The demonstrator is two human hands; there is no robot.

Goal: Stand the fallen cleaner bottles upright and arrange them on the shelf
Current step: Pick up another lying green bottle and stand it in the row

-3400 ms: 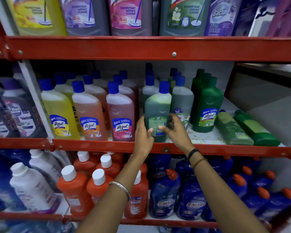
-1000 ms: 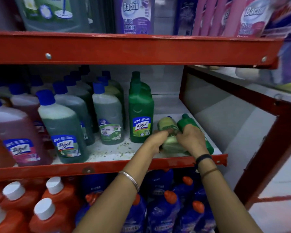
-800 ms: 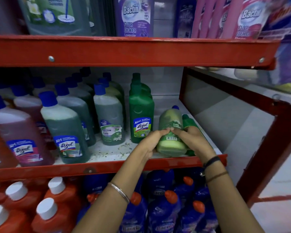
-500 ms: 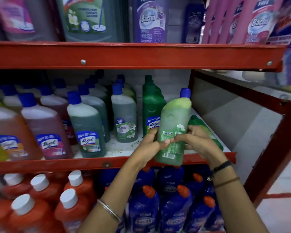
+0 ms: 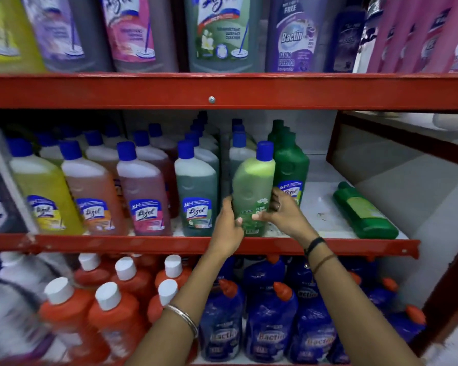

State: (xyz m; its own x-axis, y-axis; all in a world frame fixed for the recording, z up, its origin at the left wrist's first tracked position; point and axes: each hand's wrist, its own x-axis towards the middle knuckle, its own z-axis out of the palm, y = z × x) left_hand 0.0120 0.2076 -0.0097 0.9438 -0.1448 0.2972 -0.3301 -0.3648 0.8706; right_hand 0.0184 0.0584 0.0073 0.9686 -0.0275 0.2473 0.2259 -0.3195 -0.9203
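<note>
- Head view: the left hand (image 5: 229, 225) and right hand (image 5: 280, 211) clasp the light green bottle (image 5: 251, 190) from both sides, upright at the near edge of the middle shelf (image 5: 328, 247), between a grey-green bottle (image 5: 196, 192) and a dark green bottle (image 5: 291, 167).
- This one looks almost placed (whether its base rests fully, I cannot tell).
- Left to do: one green bottle (image 5: 361, 211) lies on its side, well apart to the right.

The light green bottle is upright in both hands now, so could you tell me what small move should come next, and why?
Probably let go of the light green bottle, since it appears to stand at the shelf front, then reach the right hand to the dark green bottle lying on its side.
</note>
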